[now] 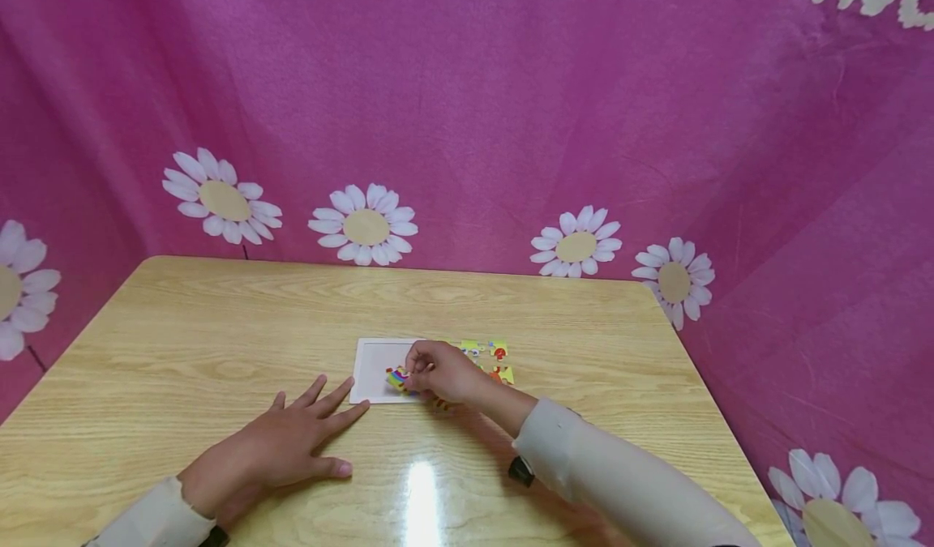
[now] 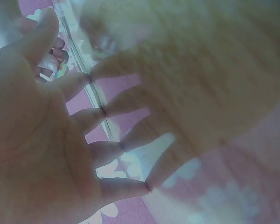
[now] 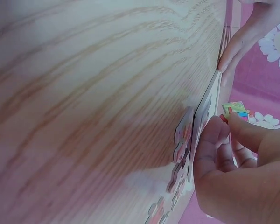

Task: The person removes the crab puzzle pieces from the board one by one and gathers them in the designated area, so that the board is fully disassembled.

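My right hand pinches a rainbow-coloured jigsaw puzzle piece between thumb and forefinger, over a white puzzle frame. In the right wrist view the piece stands tilted at the fingertips, raised off the frame. With fingers spread, my left hand lies on the table, its fingertips right at the frame's left and lower left edge. The left wrist view shows that palm and its straight fingers. Part of the frame is hidden behind my right hand.
Several loose yellow puzzle pieces lie on the wooden table just right of the frame, partly covered by my right hand. A pink curtain printed with white daisies hangs behind the table and at its sides.
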Tool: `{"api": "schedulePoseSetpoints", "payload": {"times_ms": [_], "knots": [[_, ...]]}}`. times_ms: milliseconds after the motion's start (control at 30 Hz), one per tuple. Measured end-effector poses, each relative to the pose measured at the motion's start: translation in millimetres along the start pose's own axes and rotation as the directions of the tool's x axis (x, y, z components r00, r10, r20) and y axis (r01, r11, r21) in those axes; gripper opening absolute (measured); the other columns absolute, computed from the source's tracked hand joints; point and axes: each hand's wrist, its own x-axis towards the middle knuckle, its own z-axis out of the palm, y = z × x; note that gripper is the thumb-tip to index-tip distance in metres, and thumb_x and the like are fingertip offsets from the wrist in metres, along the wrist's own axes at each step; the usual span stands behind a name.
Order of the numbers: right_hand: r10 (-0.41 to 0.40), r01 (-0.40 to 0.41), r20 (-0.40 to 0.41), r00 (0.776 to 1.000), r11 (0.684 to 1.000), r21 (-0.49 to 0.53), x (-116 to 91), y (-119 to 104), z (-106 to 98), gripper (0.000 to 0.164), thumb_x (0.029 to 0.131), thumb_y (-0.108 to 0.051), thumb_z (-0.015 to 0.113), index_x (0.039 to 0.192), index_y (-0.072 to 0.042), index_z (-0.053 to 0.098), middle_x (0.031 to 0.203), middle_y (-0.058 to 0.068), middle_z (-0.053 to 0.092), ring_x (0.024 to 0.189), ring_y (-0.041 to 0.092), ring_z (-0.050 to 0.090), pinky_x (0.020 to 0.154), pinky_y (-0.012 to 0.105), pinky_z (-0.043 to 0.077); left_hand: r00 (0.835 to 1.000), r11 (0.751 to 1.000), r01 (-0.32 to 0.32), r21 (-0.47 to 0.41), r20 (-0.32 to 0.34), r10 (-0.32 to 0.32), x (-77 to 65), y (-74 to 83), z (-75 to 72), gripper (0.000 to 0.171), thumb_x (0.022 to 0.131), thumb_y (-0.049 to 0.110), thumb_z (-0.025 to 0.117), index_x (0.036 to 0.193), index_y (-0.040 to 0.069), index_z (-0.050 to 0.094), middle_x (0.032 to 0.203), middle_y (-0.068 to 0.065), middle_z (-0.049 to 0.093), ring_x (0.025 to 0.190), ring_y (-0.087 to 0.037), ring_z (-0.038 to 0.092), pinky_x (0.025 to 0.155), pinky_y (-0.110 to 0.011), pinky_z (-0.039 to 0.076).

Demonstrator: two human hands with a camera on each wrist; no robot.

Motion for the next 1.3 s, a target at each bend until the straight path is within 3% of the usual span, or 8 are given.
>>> {"api": "schedulePoseSetpoints", "payload": {"times_ms": [567,1067,1300], "knots": [[-0.036,0.034,-0.028,0.999,0.997,-0.072,-19.3,11.5,-19.0,0.008,0.095,0.001,0.07,0.091,-0.004,0.065,0.082,0.001,0.06,0.075,0.009,0.055,0.059,0.021,0.048,1.0,0.999,0.01,-0.036,0.006,-0.01,-1.1,0.8,0.4,0.087,0.088,0.072,0.062,0.159,0.028,0.042,0.171,-0.011,0.024,0.153,-0.052,0.019,0.103,-0.086,0.022],[0.024,-0.026,-0.044,0.999,0.998,-0.048,-42.1,25.5,-37.6,0.008,0.098,0.002,0.065,0.092,-0.004,0.066,0.084,0.004,0.062,0.071,0.018,0.055,0.06,0.027,0.048,0.999,0.998,0.036,-0.057,0.029,-0.034,-0.6,0.0,0.7,0.088,0.087,0.072,0.064,0.16,0.03,0.04,0.171,-0.008,0.022,0.155,-0.05,0.016,0.105,-0.085,0.019],[0.02,-0.031,-0.071,0.997,0.986,-0.162,-51.4,34.1,-48.1,0.004,0.095,-0.002,0.07,0.093,-0.004,0.067,0.082,0.0,0.062,0.07,0.013,0.055,0.059,0.024,0.045,0.999,0.998,0.042,-0.057,0.033,-0.04,0.1,-1.3,2.4,0.088,0.086,0.073,0.064,0.16,0.031,0.04,0.172,-0.007,0.022,0.155,-0.05,0.015,0.105,-0.085,0.019]]}}
